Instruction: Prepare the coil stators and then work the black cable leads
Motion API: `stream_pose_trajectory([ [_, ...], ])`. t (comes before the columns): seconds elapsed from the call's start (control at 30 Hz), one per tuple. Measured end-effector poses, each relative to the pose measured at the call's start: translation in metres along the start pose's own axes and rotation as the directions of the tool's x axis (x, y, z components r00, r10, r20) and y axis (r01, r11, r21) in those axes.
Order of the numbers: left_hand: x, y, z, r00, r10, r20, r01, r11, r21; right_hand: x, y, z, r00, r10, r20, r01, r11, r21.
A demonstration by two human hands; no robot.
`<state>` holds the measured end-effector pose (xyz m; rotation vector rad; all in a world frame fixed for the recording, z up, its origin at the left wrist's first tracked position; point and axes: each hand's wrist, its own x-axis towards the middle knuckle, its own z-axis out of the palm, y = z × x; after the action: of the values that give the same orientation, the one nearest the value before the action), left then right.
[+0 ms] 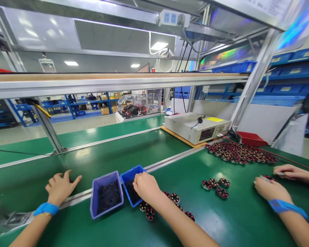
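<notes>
My left hand [59,187], with a blue wristband, is over the green bench at the left, fingers spread. A small dark and red piece [71,180] shows between its thumb and forefinger, mostly hidden. My right hand [146,185] reaches over the blue bin [134,170], its fingers curled down at the black pieces in it; the fingertips are hidden. Left of that stands a purple bin [93,202] holding thin black strips [108,196]. Beside and partly behind my right forearm lie several small round parts [150,213] with red and black segments, like motor stators.
At the right, a co-worker's hands [273,188] hold a similar round part. More round parts [222,192] lie mid-bench, and a large cluster [242,152] sits behind. A bench instrument [195,127] and red tray [252,139] stand at the back. A metal rail [167,161] crosses the bench.
</notes>
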<state>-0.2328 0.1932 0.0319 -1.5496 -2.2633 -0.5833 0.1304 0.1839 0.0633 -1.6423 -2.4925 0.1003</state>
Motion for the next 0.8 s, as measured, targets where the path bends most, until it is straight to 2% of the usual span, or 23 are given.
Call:
stream_pose_trajectory([
  [0.07,-0.029,0.022,-0.019,0.989,0.081,-0.123,-0.087,0.995,-0.049,-0.001,0.005,0.0,0.999,0.02,-0.025,-0.02,1.0,0.021],
  [0.1,-0.05,0.039,-0.029,0.956,0.204,-0.21,-0.23,0.967,-0.11,0.0,0.007,0.0,0.999,0.022,-0.039,-0.021,0.999,0.035],
  [0.13,-0.075,0.061,-0.04,0.871,0.405,-0.277,-0.465,0.863,-0.2,0.0,0.007,0.0,0.998,0.02,-0.055,-0.017,0.999,0.05],
  [0.17,-0.101,0.085,-0.048,0.729,0.621,-0.289,-0.684,0.674,-0.28,0.001,0.007,0.0,0.997,0.013,-0.073,-0.008,0.998,0.068],
  [0.2,-0.126,0.111,-0.053,0.574,0.765,-0.293,-0.813,0.487,-0.32,0.002,0.007,0.0,0.996,0.005,-0.093,0.003,0.996,0.086],
  [0.23,-0.149,0.137,-0.054,0.462,0.826,-0.323,-0.876,0.367,-0.314,0.003,0.005,-0.001,0.993,-0.002,-0.116,0.015,0.994,0.106],
  [0.27,-0.167,0.16,-0.051,0.417,0.848,-0.328,-0.899,0.331,-0.288,0.002,0.003,-0.002,0.99,-0.006,-0.14,0.024,0.992,0.126],
  [0.33,-0.19,0.194,-0.04,0.437,0.851,-0.291,-0.897,0.389,-0.209,-0.001,0.001,-0.006,0.98,0.001,-0.197,0.033,0.985,0.169],
  [0.4,-0.196,0.207,-0.027,0.459,0.86,-0.225,-0.888,0.438,-0.137,-0.01,0.001,-0.013,0.966,0.024,-0.259,0.035,0.975,0.218],
  [0.43,-0.197,0.207,-0.022,0.452,0.872,-0.187,-0.892,0.439,-0.111,-0.017,0.003,-0.017,0.956,0.038,-0.29,0.036,0.969,0.244],
  [0.53,-0.199,0.187,-0.014,0.39,0.912,-0.13,-0.92,0.382,-0.084,-0.048,0.011,-0.025,0.931,0.079,-0.357,0.047,0.942,0.331],
  [0.6,-0.206,0.165,-0.011,0.368,0.915,-0.164,-0.93,0.36,-0.073,-0.076,0.014,-0.023,0.923,0.098,-0.371,0.059,0.919,0.39],
  [0.7,-0.221,0.135,-0.009,0.375,0.89,-0.261,-0.925,0.376,-0.045,-0.117,0.012,-0.003,0.935,0.102,-0.34,0.083,0.868,0.49],
  [0.73,-0.225,0.128,-0.012,0.385,0.877,-0.287,-0.92,0.389,-0.048,-0.127,0.009,0.006,0.944,0.114,-0.31,0.084,0.825,0.558],
  [0.8,-0.229,0.121,-0.022,0.431,0.837,-0.337,-0.901,0.42,-0.109,-0.141,0.003,0.025,0.965,0.154,-0.211,0.055,0.673,0.738],
])
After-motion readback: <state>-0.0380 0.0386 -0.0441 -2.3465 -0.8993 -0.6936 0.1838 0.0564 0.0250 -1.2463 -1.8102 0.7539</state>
